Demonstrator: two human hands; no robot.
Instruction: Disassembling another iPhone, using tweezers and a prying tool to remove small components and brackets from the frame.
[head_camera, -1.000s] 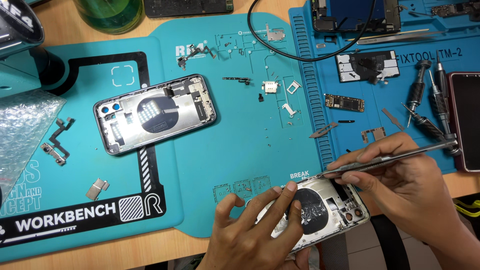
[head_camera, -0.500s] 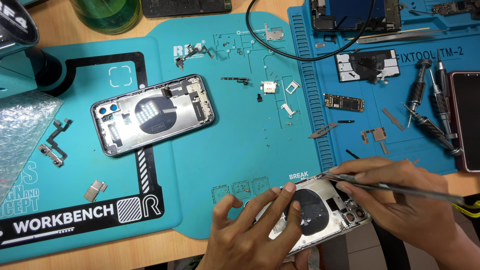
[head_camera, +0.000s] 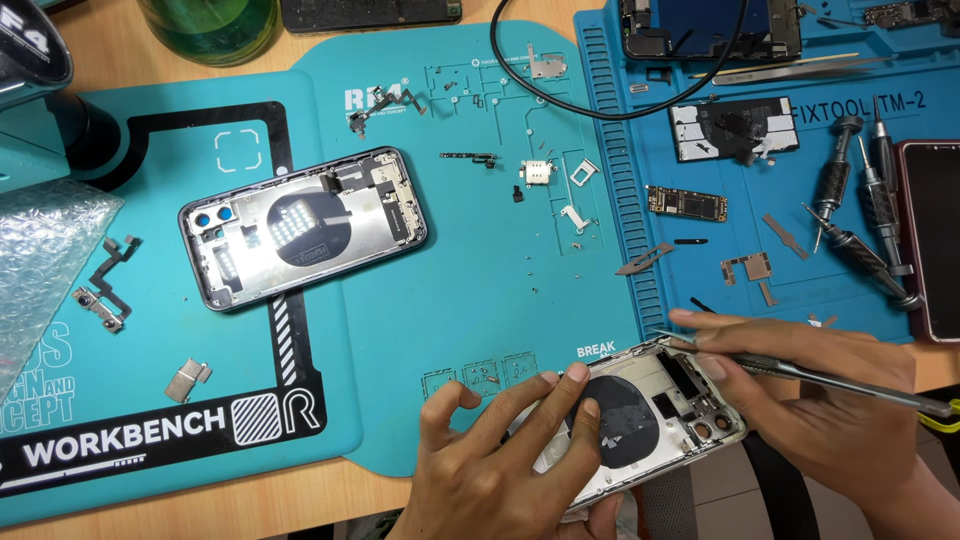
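An opened silver phone housing (head_camera: 680, 405) with a dark round coil lies tilted at the near edge of the teal mat. My left hand (head_camera: 500, 455) grips it from the left, fingers spread over the coil. My right hand (head_camera: 810, 395) holds slim metal tweezers (head_camera: 800, 370) whose tips rest at the housing's upper edge. A second opened phone housing (head_camera: 300, 225), dark-framed with a shiny plate, sits apart on the mat to the upper left.
Small screws and brackets (head_camera: 545, 175) dot the mat's centre. A logic board (head_camera: 686, 203), battery part (head_camera: 732, 128) and screwdrivers (head_camera: 860, 225) lie on the blue mat (head_camera: 640, 250) at right. Bubble wrap (head_camera: 40, 260) and flex cables (head_camera: 105, 285) sit at left. A black cable (head_camera: 560, 85) loops at top.
My right hand has swung the tweezers down from pointing right to lying low across the housing's upper corner. The left hand keeps its hold on the housing.
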